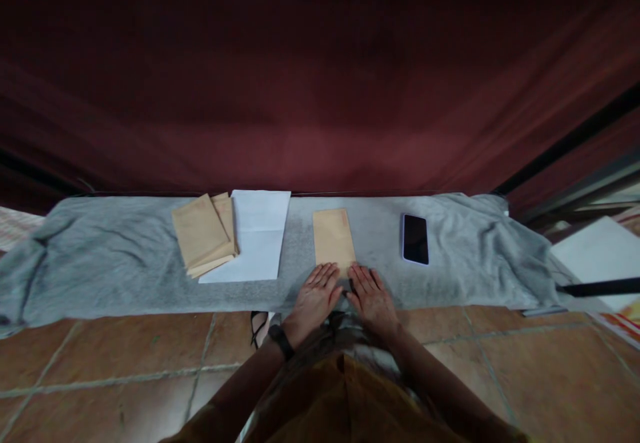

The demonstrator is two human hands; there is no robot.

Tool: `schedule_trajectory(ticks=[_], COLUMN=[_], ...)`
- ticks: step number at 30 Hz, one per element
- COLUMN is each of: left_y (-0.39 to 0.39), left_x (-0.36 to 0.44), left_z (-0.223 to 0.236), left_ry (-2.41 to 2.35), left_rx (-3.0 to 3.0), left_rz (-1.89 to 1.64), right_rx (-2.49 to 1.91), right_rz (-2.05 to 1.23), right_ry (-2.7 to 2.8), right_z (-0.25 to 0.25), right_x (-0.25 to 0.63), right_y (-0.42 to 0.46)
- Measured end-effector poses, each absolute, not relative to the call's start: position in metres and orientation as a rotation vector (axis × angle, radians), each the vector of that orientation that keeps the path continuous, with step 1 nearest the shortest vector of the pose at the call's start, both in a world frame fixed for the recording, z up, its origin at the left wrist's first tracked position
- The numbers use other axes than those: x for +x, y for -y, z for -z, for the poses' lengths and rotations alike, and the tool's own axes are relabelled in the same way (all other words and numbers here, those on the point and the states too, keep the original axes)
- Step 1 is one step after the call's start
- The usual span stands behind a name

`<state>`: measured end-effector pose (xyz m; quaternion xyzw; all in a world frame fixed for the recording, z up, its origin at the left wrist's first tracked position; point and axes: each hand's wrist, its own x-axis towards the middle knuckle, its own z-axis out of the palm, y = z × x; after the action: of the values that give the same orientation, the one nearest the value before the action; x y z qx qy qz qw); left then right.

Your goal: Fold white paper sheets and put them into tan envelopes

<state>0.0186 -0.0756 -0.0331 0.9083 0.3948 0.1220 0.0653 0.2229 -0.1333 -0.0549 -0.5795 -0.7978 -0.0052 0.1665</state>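
A brown paper envelope (pixel 333 236) lies flat on the grey cloth, right in front of me. Fingers of my left hand (pixel 314 296) rest outstretched on its near left corner. My right hand (pixel 371 295) lies flat with fingers spread at the near right corner. Neither hand grips anything. Off to the left, several more brown envelopes (pixel 203 233) sit in a fanned stack, partly covering white sheets of paper (pixel 257 236). On the right is a dark-screened smartphone (pixel 415 239) with a pale purple edge.
The grey cloth (pixel 130 249) covers a long narrow surface with a dark red upright panel (pixel 320 96) behind it. Black bars (pixel 575 139) stand at the sides. White paper (pixel 595 249) lies at the far right. Below is a tiled floor (pixel 560 369).
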Motion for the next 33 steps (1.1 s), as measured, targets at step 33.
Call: schedule_trajectory(ticks=[33], left_y=[0.014], left_x=[0.067], left_z=[0.053], left_ry=[-1.231], left_rx=[2.777], left_rz=[-0.352], right_rx=[-1.699], right_rz=[0.062], right_ry=[2.148], right_z=[0.060], right_x=[0.211], right_y=[0.130])
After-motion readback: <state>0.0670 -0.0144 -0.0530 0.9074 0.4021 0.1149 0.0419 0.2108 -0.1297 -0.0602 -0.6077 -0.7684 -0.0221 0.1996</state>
